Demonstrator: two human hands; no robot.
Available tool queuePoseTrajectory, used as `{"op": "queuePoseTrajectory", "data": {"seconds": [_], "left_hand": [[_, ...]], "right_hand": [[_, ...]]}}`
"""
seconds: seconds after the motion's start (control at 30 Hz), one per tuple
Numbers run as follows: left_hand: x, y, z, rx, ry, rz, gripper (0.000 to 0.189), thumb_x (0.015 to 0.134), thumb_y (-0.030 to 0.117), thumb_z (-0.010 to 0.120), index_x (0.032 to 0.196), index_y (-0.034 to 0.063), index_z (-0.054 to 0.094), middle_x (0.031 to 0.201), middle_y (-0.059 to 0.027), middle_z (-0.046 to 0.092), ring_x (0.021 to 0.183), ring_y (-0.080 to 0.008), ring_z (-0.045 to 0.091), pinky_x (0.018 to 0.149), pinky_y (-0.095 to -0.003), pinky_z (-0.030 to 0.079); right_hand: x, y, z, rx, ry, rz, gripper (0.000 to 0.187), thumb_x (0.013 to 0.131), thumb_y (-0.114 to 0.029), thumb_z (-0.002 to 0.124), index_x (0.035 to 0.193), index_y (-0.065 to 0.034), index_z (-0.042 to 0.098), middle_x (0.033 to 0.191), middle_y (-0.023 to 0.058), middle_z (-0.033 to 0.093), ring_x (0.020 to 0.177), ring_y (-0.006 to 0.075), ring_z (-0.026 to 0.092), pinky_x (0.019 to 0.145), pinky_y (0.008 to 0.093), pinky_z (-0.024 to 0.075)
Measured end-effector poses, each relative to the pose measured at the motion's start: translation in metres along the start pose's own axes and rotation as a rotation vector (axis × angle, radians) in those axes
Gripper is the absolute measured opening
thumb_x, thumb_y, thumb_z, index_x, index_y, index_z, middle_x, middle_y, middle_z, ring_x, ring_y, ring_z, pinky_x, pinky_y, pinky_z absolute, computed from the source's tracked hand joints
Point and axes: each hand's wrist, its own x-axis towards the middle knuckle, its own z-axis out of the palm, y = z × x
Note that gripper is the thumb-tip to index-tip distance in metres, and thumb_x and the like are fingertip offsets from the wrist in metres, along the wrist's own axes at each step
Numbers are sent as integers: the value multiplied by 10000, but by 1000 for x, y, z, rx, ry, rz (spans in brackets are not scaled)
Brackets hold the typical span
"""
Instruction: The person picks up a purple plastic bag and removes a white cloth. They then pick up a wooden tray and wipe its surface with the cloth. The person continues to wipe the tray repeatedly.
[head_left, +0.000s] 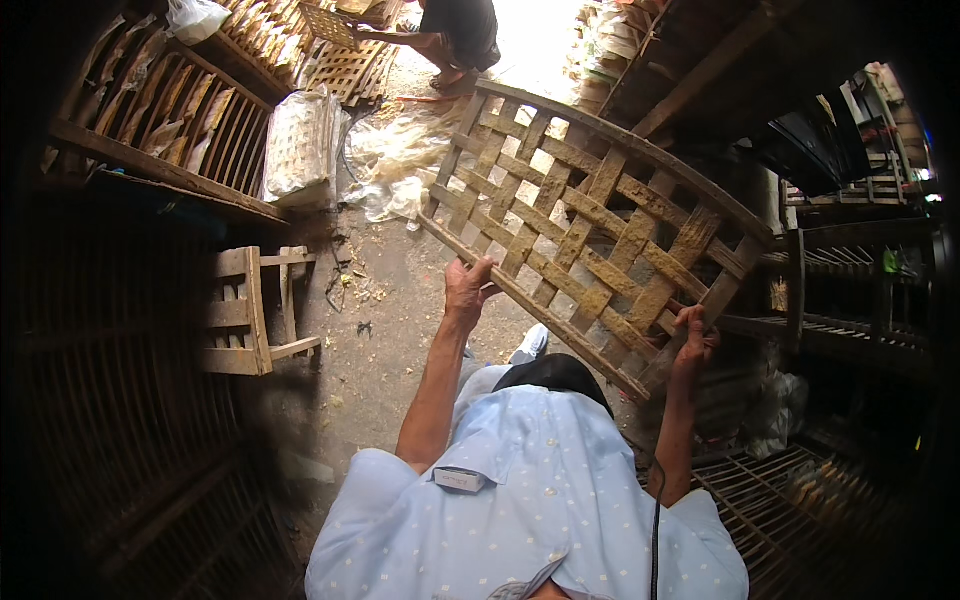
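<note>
Between my hands, a rectangular tray of woven bamboo slats (577, 251) in a wooden frame is held up at a slant, its right end lower. Yellowish-brown residue coats many of the slats. My left hand (469, 289) grips the frame's near long edge, thumb on top. On the right short side, my right hand (694, 330) is closed around the frame, with some fingers showing through the lattice. Floor and light show through the gaps in the weave.
Wooden racks holding many trays (165, 112) line the left. A plastic-wrapped stack (300, 146) and plastic sheeting (397, 157) lie ahead. A small wooden stool (259, 311) stands left. Farther off, a person (461, 34) holds another lattice tray (330, 26). Dark shelving (847, 300) runs along the right.
</note>
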Motion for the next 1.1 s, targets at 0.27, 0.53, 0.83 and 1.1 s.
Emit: {"op": "queuePoseTrajectory", "data": {"seconds": [0.27,0.53,0.83,1.1], "left_hand": [[5,3,0,-228,147,-87,304,996,334,584,1015,32,561,885,-111,639,842,-269,696,707,-471,619],[24,6,-30,-266,164,-49,317,1000,365,588,1037,50,592,945,-94,670,776,-249,683,708,-463,610],[27,31,-43,-297,158,-60,203,959,184,612,1059,27,535,979,-163,670,862,-267,707,699,-418,622],[11,14,-31,-210,5,-151,238,875,86,703,1059,25,565,939,-106,679,868,-201,688,775,-358,607]], "right_hand": [[-2,-23,13,68,19,149,251,1014,-236,595,840,-56,578,774,17,570,745,121,519,732,284,417],[4,3,-13,-75,1,17,268,1022,-227,576,808,-66,570,742,19,563,725,121,509,743,291,406],[15,-5,-9,-14,-19,67,217,1020,-202,583,853,-62,588,813,20,557,751,127,512,720,290,427],[9,-24,3,4,37,253,220,1007,-255,609,896,-67,586,791,14,545,766,118,508,726,280,442]]}}
